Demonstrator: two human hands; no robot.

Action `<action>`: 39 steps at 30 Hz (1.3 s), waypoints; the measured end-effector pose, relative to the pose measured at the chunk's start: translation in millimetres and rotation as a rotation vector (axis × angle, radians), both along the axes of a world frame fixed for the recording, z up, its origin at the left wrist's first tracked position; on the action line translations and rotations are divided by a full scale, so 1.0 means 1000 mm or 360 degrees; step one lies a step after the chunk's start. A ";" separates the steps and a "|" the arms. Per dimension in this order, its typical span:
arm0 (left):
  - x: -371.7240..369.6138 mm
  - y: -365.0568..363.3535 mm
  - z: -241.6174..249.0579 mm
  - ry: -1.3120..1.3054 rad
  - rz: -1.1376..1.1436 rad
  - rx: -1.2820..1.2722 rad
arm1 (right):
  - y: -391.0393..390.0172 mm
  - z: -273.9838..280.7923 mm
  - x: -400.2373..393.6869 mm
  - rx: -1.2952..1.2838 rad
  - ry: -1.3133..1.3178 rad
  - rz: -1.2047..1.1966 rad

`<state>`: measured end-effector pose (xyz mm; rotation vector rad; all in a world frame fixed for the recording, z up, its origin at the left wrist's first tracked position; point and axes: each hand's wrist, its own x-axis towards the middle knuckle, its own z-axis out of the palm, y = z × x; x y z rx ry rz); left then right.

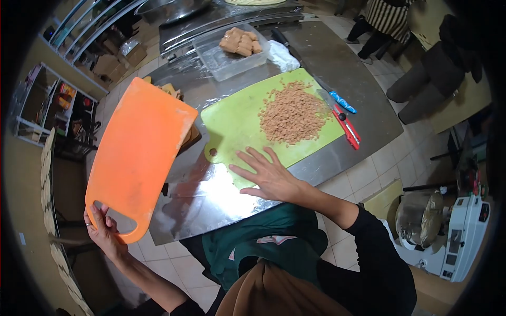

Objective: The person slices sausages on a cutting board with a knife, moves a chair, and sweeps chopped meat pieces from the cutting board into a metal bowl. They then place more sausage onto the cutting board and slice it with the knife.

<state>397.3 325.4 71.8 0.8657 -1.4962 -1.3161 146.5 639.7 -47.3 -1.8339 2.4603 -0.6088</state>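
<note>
My left hand (107, 231) is closed around the handle of an orange cutting board (141, 142), which it holds up and tilted at the table's left side. Fingers spread, my right hand (266, 176) is over the near edge of a green cutting board (232, 121). A heap of small chopped brown pieces (295, 113) covers the right part of the green board. Along that board's right edge lie a red utility knife (346, 128) and a tool with a blue patterned handle (342, 102).
Behind the green board stands a clear plastic tub (211, 60) with brown chunks (241, 42) inside. A white cloth (283, 55) lies beside it, near a black handle (279, 36). A mixer (464, 239) with a metal bowl stands at right. People stand beyond the metal table (363, 68).
</note>
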 end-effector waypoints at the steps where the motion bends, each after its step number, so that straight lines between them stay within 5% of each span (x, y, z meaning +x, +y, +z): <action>1: 0.011 -0.002 -0.002 -0.0004 0.0015 0.0020 | 0.001 -0.001 0.000 -0.0010 -0.0028 -0.0008; 8: 0.060 0.012 -0.018 -0.0051 0.0179 0.0118 | 0.007 0.006 -0.015 0.0009 -0.0032 -0.0076; 15: 0.102 0.012 -0.031 -0.0021 0.0317 0.0147 | -0.027 0.018 -0.002 -0.0414 -0.0208 0.0102; 30: 0.168 0.016 -0.042 0.0060 0.0552 0.0196 | -0.053 0.021 0.007 -0.0193 0.0111 0.0095; 33: 0.173 0.021 -0.042 0.0065 0.0582 0.0215 | -0.052 0.019 -0.012 -0.0493 -0.0393 -0.0065; 38: 0.193 0.021 -0.048 0.0072 0.0584 0.0233 | -0.021 0.044 -0.064 -0.0142 0.0272 -0.0682; 39: 0.192 0.023 -0.048 0.0082 0.0597 0.0248 | -0.022 0.046 -0.061 -0.0181 0.0091 -0.0645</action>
